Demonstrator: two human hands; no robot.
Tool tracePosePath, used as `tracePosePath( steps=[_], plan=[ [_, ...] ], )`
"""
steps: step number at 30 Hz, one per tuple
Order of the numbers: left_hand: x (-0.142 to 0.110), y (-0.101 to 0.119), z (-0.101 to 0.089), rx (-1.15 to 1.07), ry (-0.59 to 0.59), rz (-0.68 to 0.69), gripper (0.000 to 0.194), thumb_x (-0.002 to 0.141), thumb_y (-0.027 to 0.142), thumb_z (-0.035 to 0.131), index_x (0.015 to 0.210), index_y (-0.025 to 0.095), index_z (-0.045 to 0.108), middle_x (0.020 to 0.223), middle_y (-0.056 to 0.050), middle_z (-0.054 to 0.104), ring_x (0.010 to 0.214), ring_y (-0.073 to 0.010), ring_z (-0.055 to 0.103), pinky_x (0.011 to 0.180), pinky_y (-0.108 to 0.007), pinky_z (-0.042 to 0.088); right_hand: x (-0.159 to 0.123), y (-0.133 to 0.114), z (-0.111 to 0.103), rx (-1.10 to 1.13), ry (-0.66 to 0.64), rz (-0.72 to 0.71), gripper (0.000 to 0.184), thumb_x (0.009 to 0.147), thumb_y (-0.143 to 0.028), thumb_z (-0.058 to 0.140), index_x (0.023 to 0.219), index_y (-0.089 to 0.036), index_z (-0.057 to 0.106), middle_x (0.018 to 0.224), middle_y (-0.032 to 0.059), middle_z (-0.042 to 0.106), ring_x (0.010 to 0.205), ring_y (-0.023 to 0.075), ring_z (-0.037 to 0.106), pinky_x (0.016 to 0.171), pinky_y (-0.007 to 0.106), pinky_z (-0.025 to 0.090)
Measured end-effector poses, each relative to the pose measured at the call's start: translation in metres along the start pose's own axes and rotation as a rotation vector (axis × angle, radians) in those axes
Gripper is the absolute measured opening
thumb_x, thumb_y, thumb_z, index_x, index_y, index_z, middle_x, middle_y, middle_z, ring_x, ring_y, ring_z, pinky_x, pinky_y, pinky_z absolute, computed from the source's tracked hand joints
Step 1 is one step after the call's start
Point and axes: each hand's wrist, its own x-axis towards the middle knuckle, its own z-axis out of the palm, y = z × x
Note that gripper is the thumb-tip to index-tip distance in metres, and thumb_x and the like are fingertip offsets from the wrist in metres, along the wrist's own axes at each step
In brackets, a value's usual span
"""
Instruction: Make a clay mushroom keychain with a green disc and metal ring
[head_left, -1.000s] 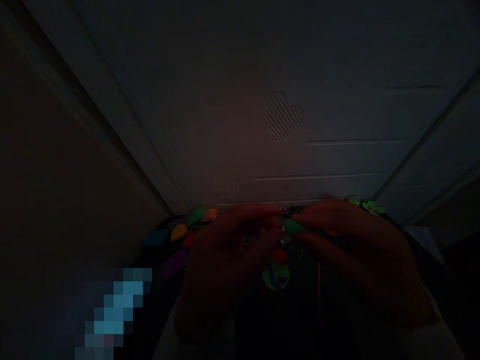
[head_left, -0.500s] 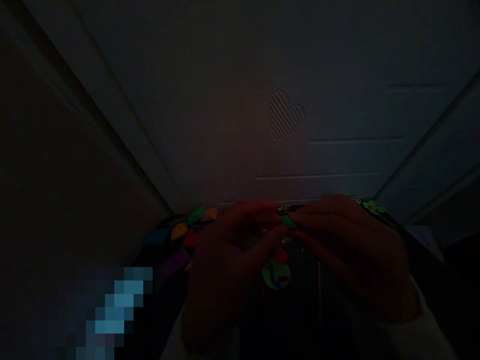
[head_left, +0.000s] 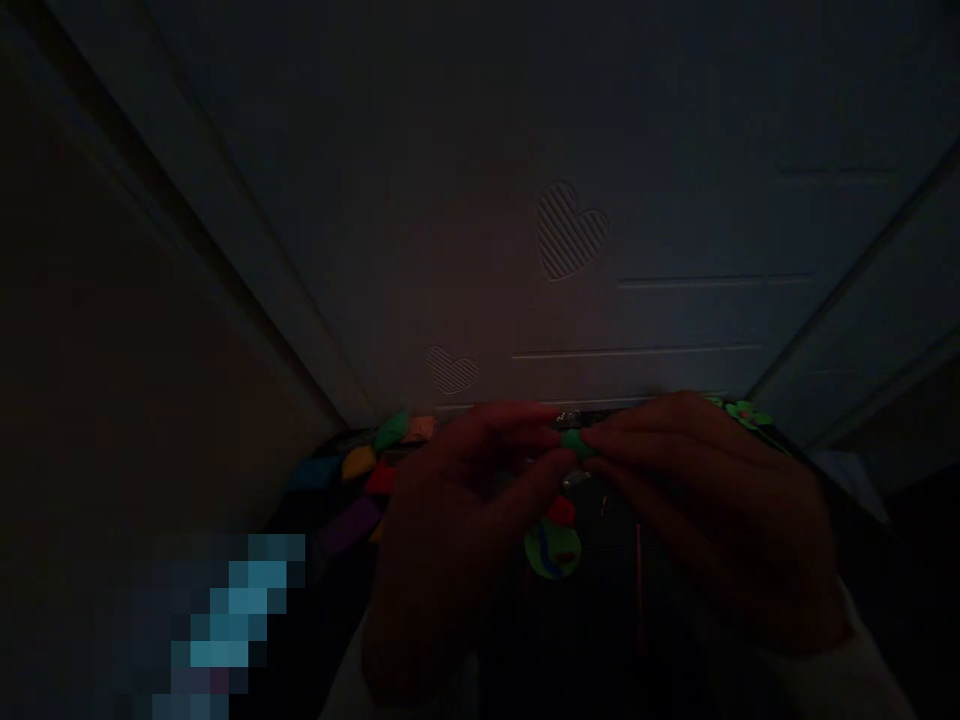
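Between the fingertips of both hands is a small green lump of modelling clay (head_left: 575, 443). My left hand (head_left: 465, 520) pinches it from the left with thumb and fingers. From the right, my right hand (head_left: 712, 500) grips its other side with the fingers closed together. Below them on the dark surface lies a round green clay disc (head_left: 553, 560) bearing a blue wavy strip and a dark red bit. A red clay piece (head_left: 560, 511) touches its upper edge. The scene is very dim, so fine detail is lost.
Several coloured clay blocks lie at the left, among them a purple block (head_left: 351, 525) and a yellow block (head_left: 359, 462). A thin pink stick (head_left: 640, 585) lies right of the disc. Green flower shapes (head_left: 748, 414) sit at the back right. A pale panel with embossed hearts (head_left: 571, 232) rises behind.
My right hand has shifted slightly right and down at the wrist, its fingertips still on the green clay. The left hand is almost unmoved.
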Motion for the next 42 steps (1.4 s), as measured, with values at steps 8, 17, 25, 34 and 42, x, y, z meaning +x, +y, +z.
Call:
tracePosePath(
  steps=[8, 17, 25, 34, 42],
  plan=[
    [0.0022, -0.0009, 0.0006, -0.009, 0.016, 0.001, 0.02, 0.068, 0.022, 0.071, 0.087, 0.026, 0.065, 0.079, 0.004, 0.068, 0.069, -0.0097, 0.065, 0.058, -0.012, 0.053, -0.0015, 0.001, 0.0016, -0.01, 0.02, 0.022, 0.017, 0.08, -0.021, 0.058, 0.097, -0.021, 0.062, 0.092, 0.0004, 0.066, 0.086, 0.0122, 0.057, 0.075, 0.027, 0.045],
    [0.0002, -0.0014, -0.0005, 0.0, 0.03, 0.009, 0.02, 0.068, 0.021, 0.071, 0.086, 0.029, 0.065, 0.079, 0.007, 0.068, 0.07, -0.0072, 0.064, 0.059, -0.009, 0.052, -0.0001, 0.0018, 0.0013, -0.006, 0.002, 0.018, 0.016, 0.081, -0.019, 0.058, 0.096, -0.022, 0.062, 0.092, -0.0005, 0.066, 0.085, 0.0115, 0.056, 0.076, 0.027, 0.043],
    [0.001, -0.003, -0.0014, -0.049, -0.013, 0.007, 0.02, 0.07, 0.021, 0.07, 0.088, 0.028, 0.065, 0.081, 0.006, 0.068, 0.072, -0.0087, 0.065, 0.062, -0.012, 0.053, -0.0007, 0.0014, 0.002, 0.055, 0.026, 0.133, 0.011, 0.079, -0.022, 0.06, 0.089, -0.024, 0.063, 0.085, -0.0046, 0.066, 0.081, 0.0092, 0.057, 0.072, 0.022, 0.043],
    [-0.0018, 0.0007, 0.0044, 0.01, -0.02, 0.03, 0.023, 0.07, 0.02, 0.069, 0.088, 0.034, 0.065, 0.081, 0.009, 0.067, 0.071, -0.0058, 0.064, 0.058, -0.007, 0.052, 0.0041, -0.0045, -0.0033, 0.382, -0.017, 0.478, 0.004, 0.074, -0.026, 0.065, 0.078, -0.028, 0.066, 0.071, -0.0099, 0.065, 0.065, 0.0027, 0.059, 0.057, 0.008, 0.044],
    [0.0029, -0.0049, 0.0058, -0.252, -0.053, -0.032, 0.024, 0.07, 0.014, 0.069, 0.085, 0.032, 0.065, 0.077, 0.01, 0.067, 0.065, -0.0038, 0.063, 0.061, -0.008, 0.052, 0.0032, -0.0057, -0.0012, 0.458, -0.008, 0.5, 0.012, 0.078, -0.027, 0.061, 0.088, -0.03, 0.067, 0.086, -0.0099, 0.068, 0.079, 0.0021, 0.061, 0.069, 0.004, 0.044]
  ],
)
